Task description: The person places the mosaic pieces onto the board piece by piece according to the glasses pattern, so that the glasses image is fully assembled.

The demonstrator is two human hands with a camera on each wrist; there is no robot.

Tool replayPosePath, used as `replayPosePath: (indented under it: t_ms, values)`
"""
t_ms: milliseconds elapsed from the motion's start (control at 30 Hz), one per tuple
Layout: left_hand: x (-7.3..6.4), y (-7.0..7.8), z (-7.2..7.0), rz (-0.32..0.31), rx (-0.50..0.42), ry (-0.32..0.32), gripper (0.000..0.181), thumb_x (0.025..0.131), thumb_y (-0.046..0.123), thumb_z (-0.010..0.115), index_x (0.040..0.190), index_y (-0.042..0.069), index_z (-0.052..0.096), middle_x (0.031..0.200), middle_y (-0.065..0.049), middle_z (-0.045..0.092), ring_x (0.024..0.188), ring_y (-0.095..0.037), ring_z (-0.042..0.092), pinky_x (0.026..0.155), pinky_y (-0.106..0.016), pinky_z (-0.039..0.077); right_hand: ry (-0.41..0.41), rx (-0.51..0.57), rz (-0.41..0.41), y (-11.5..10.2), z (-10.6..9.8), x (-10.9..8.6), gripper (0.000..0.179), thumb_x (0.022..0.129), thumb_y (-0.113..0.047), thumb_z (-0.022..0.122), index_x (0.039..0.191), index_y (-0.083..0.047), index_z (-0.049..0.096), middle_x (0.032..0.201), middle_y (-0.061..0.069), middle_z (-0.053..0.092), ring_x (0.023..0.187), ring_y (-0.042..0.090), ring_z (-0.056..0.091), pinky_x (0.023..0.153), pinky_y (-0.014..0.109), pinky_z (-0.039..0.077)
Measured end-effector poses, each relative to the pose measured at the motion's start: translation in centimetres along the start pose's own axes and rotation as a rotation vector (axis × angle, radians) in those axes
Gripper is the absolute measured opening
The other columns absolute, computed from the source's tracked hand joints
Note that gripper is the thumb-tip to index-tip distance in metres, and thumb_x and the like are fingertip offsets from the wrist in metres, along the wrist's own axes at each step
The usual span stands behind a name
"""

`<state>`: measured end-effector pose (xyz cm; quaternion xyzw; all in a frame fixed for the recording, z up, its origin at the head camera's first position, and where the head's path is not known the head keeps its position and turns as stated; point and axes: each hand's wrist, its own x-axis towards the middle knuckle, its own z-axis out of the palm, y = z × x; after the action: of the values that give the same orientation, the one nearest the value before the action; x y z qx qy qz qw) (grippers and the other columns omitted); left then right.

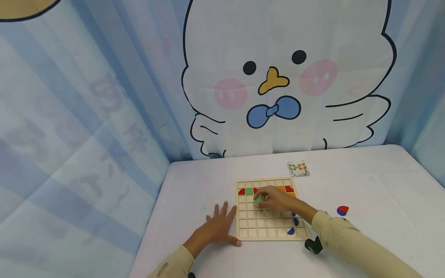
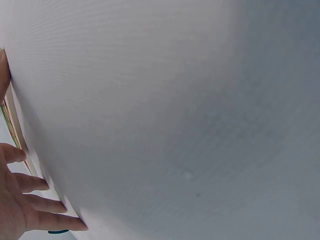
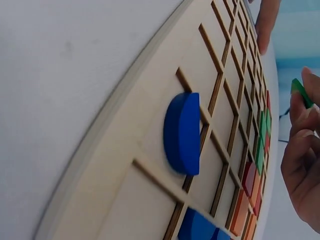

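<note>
A wooden grid board (image 1: 252,233) lies on the table. My right hand (image 1: 276,199) is over its upper middle and pinches a small green piece (image 3: 301,93) between thumb and fingers, lifted off the grid in the right wrist view. Coloured pieces fill part of the upper rows, among them a green square (image 1: 249,191), a red quarter-round piece (image 1: 289,189) and an orange piece (image 1: 281,188). Blue rounded pieces (image 1: 291,231) sit at the lower right of the grid. My left hand (image 1: 218,226) rests with fingers spread by the board's left edge, its thumb near the lower left corner.
A small patterned card (image 1: 298,168) lies behind the board. To the right, on the white table (image 1: 382,231), is a red-and-blue rounded piece (image 1: 342,210), partly beside the right sleeve (image 1: 354,239). A curtain (image 1: 271,139) with a cartoon figure hangs behind the table.
</note>
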<state>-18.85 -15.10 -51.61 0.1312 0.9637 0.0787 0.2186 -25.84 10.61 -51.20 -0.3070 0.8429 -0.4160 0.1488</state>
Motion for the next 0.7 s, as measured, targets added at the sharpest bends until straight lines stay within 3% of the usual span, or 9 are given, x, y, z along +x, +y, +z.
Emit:
replayPosePath:
  t_ms: [433, 567, 700]
  values:
    - [-0.5, 0.0, -0.4, 0.061, 0.005, 0.006, 0.118, 0.069, 0.067, 0.08, 0.161, 0.018, 0.024, 0.167, -0.021, 0.015, 0.149, -0.055, 0.014, 0.104, -0.077, 0.032, 0.015, 0.039, 0.067, -0.8, 1.4, 2.8, 0.03, 0.088, -0.014, 0.075, 0.114, -0.001, 0.071, 0.087, 0.0, 0.064, 0.08, 0.013, 0.054, 0.071, 0.025, 0.046]
    - [-0.5, 0.0, -0.4, 0.057, 0.019, 0.01, 0.118, 0.069, 0.068, 0.08, 0.16, 0.018, 0.025, 0.167, -0.021, 0.015, 0.149, -0.055, 0.015, 0.103, -0.076, 0.033, 0.063, 0.002, 0.078, -0.9, 2.1, 3.6, 0.024, 0.089, -0.018, 0.076, 0.108, -0.003, 0.073, 0.081, -0.001, 0.063, 0.075, 0.012, 0.054, 0.069, 0.026, 0.045]
    - [-0.5, -0.1, -0.4, 0.05, 0.02, 0.006, 0.118, 0.069, 0.068, 0.08, 0.161, 0.018, 0.025, 0.167, -0.021, 0.015, 0.149, -0.055, 0.014, 0.104, -0.076, 0.032, 0.111, -0.083, 0.143, -0.9, 3.1, 4.5, 0.023, 0.087, -0.024, 0.079, 0.105, -0.01, 0.074, 0.074, -0.005, 0.061, 0.069, 0.01, 0.053, 0.063, 0.026, 0.043]
